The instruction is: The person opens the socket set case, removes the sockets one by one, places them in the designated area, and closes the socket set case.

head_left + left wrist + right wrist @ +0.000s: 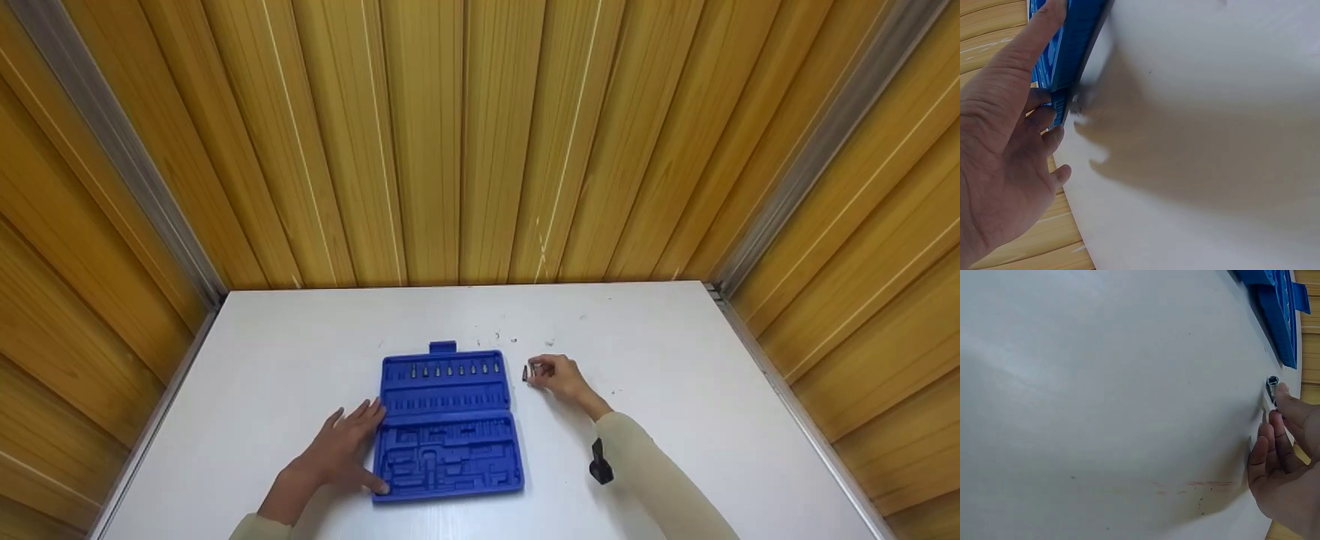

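A blue plastic case (446, 416) lies open and flat on the white table. A row of small metal bit sockets (450, 370) stands in the slots of its upper half; the moulded recesses of the lower half hold nothing visible. My left hand (341, 450) rests spread along the case's left side, thumb on the lower left corner and fingertips at the hinge. To the right of the case, my right hand (559, 377) pinches a small metal bit socket (1273, 381) between thumb and fingers. Its square hole shows in the right wrist view; the fingers hide part of it.
Small dark specks and marks (514, 340) dot the white table (300, 330) behind the case. Yellow wood-patterned walls (465, 150) enclose the table at the back and sides. A black strap end (600, 463) hangs from the right sleeve.
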Tool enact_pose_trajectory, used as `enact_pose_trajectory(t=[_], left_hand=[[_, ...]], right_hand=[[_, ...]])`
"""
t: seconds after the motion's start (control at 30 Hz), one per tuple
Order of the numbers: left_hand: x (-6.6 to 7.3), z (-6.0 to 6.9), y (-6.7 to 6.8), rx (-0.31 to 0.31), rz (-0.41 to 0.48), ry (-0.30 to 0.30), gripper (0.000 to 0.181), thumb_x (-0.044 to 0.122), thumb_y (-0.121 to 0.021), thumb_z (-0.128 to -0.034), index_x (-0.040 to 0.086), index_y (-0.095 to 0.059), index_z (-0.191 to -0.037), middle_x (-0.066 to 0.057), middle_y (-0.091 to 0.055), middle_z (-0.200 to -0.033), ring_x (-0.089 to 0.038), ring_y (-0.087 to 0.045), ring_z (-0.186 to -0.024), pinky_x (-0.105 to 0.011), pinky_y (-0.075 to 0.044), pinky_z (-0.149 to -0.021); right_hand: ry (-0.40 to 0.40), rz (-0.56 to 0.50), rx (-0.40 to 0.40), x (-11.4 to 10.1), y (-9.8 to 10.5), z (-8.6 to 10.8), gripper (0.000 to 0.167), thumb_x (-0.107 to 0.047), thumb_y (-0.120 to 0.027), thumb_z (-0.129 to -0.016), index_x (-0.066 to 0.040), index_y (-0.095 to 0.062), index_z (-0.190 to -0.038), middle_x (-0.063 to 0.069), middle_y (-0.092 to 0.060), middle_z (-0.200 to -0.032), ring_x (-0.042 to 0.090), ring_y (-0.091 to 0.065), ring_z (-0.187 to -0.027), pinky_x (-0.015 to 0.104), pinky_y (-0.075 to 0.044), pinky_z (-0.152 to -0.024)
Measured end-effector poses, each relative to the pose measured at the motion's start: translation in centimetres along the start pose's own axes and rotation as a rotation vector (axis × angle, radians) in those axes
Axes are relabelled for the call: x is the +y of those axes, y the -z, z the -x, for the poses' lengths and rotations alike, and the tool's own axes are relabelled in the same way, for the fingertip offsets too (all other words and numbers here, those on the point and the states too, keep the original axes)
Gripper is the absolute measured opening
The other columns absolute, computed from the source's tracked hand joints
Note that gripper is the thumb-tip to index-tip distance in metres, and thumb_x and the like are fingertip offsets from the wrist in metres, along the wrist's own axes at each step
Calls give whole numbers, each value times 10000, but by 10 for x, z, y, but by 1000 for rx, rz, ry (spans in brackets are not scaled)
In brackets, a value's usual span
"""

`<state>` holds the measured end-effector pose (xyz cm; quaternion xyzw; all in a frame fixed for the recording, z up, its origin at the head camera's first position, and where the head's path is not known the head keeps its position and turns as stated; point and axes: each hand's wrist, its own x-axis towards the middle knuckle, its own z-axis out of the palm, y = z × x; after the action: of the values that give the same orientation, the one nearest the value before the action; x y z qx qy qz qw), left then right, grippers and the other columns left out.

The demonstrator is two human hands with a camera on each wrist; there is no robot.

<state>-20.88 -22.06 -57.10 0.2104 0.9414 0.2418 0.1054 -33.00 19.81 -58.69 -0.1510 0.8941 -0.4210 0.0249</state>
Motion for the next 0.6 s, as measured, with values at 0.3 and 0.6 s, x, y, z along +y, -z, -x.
enact_pose_trajectory(t=[0.3,0.6], left_hand=[[1,0,-5,-15,-6,16,1329,603,-935,-561,-68,-346,-1545,-270,-304,-1640,-466,-269,-1536,-717,-158,-1231],[-1,1,-3,-6,-3,11,1329,579,-944,-561,-72,-336,-1548,-277,-291,-1643,-468,-262,-1538,-714,-148,-1235]], right_hand=[[-5,23,10,2,-5,3,316,59,-756,-831,156,-681,-1121,229,-700,-846,152,-611,-738,188,-482,-661],[5,37,-21,1,-3,1,421,58,-762,-828,166,-628,-1213,257,-677,-882,237,-620,-779,205,-470,-682]])
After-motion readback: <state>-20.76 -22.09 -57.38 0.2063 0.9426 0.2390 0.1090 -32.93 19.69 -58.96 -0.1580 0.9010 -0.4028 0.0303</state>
